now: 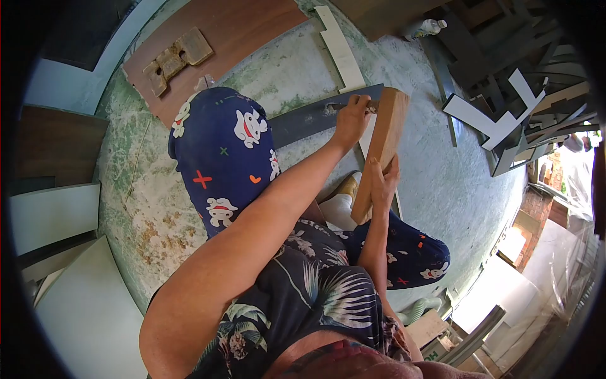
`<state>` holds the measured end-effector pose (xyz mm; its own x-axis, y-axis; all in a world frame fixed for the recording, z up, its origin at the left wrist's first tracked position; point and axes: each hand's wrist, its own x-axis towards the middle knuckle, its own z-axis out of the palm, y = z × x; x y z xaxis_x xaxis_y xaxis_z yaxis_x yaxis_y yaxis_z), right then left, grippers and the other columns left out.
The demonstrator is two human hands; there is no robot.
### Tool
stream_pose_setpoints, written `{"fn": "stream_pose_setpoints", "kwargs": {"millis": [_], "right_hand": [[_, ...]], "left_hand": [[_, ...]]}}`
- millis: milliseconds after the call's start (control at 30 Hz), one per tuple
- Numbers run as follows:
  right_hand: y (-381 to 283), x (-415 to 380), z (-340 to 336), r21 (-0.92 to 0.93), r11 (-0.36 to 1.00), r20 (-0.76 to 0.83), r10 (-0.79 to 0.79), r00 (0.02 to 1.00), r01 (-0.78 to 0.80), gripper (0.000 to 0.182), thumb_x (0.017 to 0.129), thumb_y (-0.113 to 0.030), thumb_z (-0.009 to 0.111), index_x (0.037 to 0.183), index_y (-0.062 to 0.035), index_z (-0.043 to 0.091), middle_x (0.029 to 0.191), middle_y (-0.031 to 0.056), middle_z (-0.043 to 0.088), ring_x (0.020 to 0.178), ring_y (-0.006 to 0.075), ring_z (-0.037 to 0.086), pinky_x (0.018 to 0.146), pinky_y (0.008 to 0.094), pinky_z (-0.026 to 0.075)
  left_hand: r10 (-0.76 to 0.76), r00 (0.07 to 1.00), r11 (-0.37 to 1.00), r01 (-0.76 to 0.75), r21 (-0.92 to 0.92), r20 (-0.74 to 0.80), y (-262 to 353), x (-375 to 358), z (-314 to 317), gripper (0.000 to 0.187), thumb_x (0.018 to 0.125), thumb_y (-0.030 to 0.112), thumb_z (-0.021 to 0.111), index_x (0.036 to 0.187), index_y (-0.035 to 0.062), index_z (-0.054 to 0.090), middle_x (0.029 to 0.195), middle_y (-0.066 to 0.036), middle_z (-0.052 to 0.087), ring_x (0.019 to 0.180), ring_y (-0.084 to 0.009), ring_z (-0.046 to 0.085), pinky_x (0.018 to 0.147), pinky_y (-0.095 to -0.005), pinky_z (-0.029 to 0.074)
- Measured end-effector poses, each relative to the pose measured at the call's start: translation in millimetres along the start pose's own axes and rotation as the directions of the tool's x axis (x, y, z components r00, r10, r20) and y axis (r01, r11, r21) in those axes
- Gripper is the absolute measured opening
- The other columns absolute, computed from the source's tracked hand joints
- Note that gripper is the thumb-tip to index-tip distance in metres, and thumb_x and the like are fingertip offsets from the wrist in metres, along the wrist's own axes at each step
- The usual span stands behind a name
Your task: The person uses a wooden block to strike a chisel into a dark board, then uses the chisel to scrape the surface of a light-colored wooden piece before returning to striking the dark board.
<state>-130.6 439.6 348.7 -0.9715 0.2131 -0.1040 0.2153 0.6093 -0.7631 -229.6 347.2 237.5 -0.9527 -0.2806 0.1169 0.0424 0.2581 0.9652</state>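
My right hand (384,180) grips the lower part of a thick wooden block (387,126), its thumb on the near side. The block stands tilted in front of my crossed legs, its upper end leaning away from me. My left hand (353,120) is closed around a thin brown rod-like tool (371,107). One end of it meets the side of the block near the top; its exact kind I cannot tell. Below the left hand a long dark grey board (303,126) lies on the floor.
A brown panel (252,31) on the floor carries a notched wooden piece (178,60). A white strip (341,50) lies beyond the block. Scrap boards and a white angular offcut (495,126) are piled right, near a plastic bottle (430,28). Panels (88,309) stand at left.
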Motion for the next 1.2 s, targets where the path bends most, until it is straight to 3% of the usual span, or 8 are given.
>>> {"fn": "stream_pose_setpoints", "kwargs": {"millis": [100, 333, 567, 667, 767, 867, 1000, 1200], "right_hand": [[-11, -6, -2, 0.140, 0.990, 0.001, 0.034, 0.999, -0.034, 0.048, 0.080, -0.017, 0.067, 0.120, 0.0030, 0.051, 0.096, 0.0140, 0.062, 0.084, 0.0194, 0.060, 0.073, 0.0329, 0.049], [0, 5, -3, 0.050, 0.996, 0.044, 0.075, 0.996, -0.077, 0.041, 0.084, -0.020, 0.064, 0.117, 0.0019, 0.054, 0.099, 0.0100, 0.063, 0.089, 0.0160, 0.058, 0.080, 0.0307, 0.046], [-6, -4, -12, 0.242, 0.970, -0.064, -0.001, 0.998, 0.017, 0.042, 0.080, -0.020, 0.067, 0.116, 0.0002, 0.054, 0.093, 0.0101, 0.063, 0.082, 0.0171, 0.059, 0.074, 0.0312, 0.048], [-11, -1, -19, 0.291, 0.956, -0.131, -0.009, 0.991, 0.047, 0.043, 0.081, -0.019, 0.065, 0.117, 0.0006, 0.054, 0.095, 0.0084, 0.062, 0.084, 0.0149, 0.058, 0.076, 0.0294, 0.047], [-11, -1, -25, 0.345, 0.938, -0.169, 0.019, 0.985, 0.041, 0.044, 0.082, -0.019, 0.064, 0.119, 0.0010, 0.053, 0.098, 0.0078, 0.061, 0.087, 0.0134, 0.056, 0.078, 0.0283, 0.045], [-13, 0, -25, 0.414, 0.908, -0.229, 0.037, 0.973, 0.063, 0.044, 0.079, -0.019, 0.066, 0.117, 0.0006, 0.054, 0.096, 0.0092, 0.062, 0.084, 0.0150, 0.058, 0.075, 0.0296, 0.047], [-20, -4, -29, 0.429, 0.901, -0.237, 0.036, 0.971, 0.071, 0.044, 0.079, -0.019, 0.066, 0.116, 0.0009, 0.054, 0.094, 0.0092, 0.062, 0.082, 0.0151, 0.058, 0.074, 0.0297, 0.047], [-21, -4, -29, 0.456, 0.889, -0.228, 0.067, 0.971, 0.046, 0.039, 0.078, -0.019, 0.067, 0.109, 0.0006, 0.055, 0.086, 0.0081, 0.061, 0.075, 0.0149, 0.058, 0.067, 0.0297, 0.048]], "left_hand": [[-0.006, 1.000, 0.998, 0.006, 0.063, 0.010, 1, 2, 1, 0.037, 0.076, 0.010, 0.071, 0.109, 0.0109, 0.054, 0.101, -0.014, 0.058, 0.085, -0.0362, 0.063, 0.070, -0.0441, 0.052], [-0.060, 0.991, 0.985, 0.039, 0.167, 0.121, 4, 23, -4, 0.037, 0.078, 0.020, 0.071, 0.109, 0.0102, 0.055, 0.101, -0.015, 0.061, 0.088, -0.0363, 0.062, 0.071, -0.0444, 0.050], [-0.169, 0.985, 0.984, 0.170, 0.044, -0.021, -34, 60, -28, 0.042, 0.073, 0.027, 0.075, 0.103, 0.0033, 0.059, 0.088, -0.017, 0.067, 0.082, -0.0342, 0.065, 0.074, -0.0407, 0.051], [-0.289, 0.935, 0.949, 0.308, 0.065, -0.205, -18, 70, -53, 0.043, 0.072, 0.030, 0.077, 0.100, 0.0022, 0.061, 0.086, -0.016, 0.069, 0.078, -0.0312, 0.067, 0.074, -0.0375, 0.051], [-0.183, 0.931, 0.963, 0.234, 0.135, -0.315, -20, 76, -69, 0.044, 0.072, 0.031, 0.077, 0.101, 0.0015, 0.061, 0.084, -0.014, 0.069, 0.075, -0.0275, 0.068, 0.071, -0.0366, 0.052], [-0.207, 0.928, 0.963, 0.248, 0.100, -0.308, -17, 75, -78, 0.044, 0.073, 0.030, 0.077, 0.101, 0.0007, 0.060, 0.085, -0.013, 0.069, 0.071, -0.0244, 0.068, 0.068, -0.0362, 0.053], [-0.327, 0.918, 0.945, 0.315, -0.090, -0.225, -37, 68, -77, 0.053, 0.070, 0.030, 0.077, 0.110, 0.0002, 0.060, 0.090, -0.016, 0.068, 0.083, -0.0320, 0.067, 0.077, -0.0414, 0.050], [-0.311, 0.913, 0.949, 0.314, -0.033, -0.263, -57, 67, -63, 0.057, 0.072, 0.027, 0.074, 0.119, 0.0001, 0.055, 0.103, -0.018, 0.066, 0.091, -0.0304, 0.066, 0.082, -0.0373, 0.049]]}}
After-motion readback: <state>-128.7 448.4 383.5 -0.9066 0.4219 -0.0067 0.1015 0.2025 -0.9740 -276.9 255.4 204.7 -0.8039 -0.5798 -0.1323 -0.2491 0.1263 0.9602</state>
